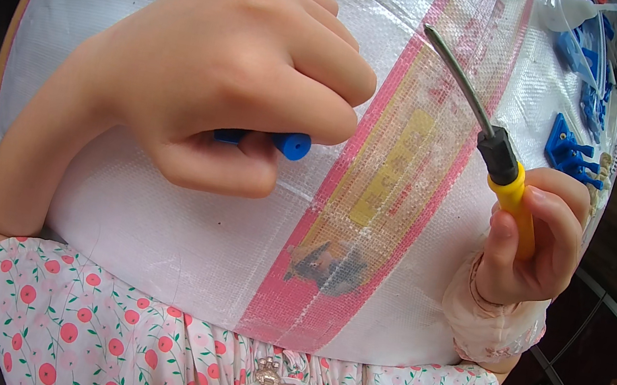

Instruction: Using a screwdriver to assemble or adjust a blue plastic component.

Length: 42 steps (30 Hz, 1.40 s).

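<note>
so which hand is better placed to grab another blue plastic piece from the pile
Right, probably. The right hand, gripping the yellow-handled screwdriver, sits just below the loose blue plastic pieces. The left hand is farther off, closed on a small blue plastic cylinder.

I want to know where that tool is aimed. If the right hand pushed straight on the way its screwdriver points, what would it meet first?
The right hand aims the screwdriver up and left. Its tip seems to hover over the woven sack, on the pink stripe, so it would probably meet that first; depth is unclear.
</note>
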Available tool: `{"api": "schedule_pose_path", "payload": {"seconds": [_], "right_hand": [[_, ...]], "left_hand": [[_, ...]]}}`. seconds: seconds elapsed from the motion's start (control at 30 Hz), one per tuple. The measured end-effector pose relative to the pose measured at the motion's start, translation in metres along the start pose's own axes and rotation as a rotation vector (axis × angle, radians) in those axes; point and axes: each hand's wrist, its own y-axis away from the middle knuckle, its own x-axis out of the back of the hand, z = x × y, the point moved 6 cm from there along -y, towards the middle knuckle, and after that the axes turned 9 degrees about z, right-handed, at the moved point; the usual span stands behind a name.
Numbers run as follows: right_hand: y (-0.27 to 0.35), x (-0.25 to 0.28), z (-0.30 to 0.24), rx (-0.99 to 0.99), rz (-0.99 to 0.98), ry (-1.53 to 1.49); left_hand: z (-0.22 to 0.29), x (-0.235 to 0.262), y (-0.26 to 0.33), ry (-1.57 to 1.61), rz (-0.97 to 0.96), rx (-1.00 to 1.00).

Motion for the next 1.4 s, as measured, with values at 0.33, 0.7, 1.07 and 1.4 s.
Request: {"api": "schedule_pose_path", "payload": {"seconds": [0.33,0.7,1.07,1.4], "right_hand": [[0.005,0.002,0.022,-0.283,0.126,-0.166],[0.007,0.003,0.031,-0.408,0.187,-0.193],[0.009,0.004,0.033,-0.458,0.199,-0.197],[0.008,0.004,0.032,-0.435,0.113,-0.191]], "left_hand": [[-0.007,-0.004,-0.002,-0.161,0.048,0.169],[-0.009,-0.004,0.001,-0.229,-0.006,0.241],[-0.012,-0.002,0.003,-0.157,0.008,0.284],[-0.024,0.002,-0.003,-0.225,-0.121,0.45]]}}
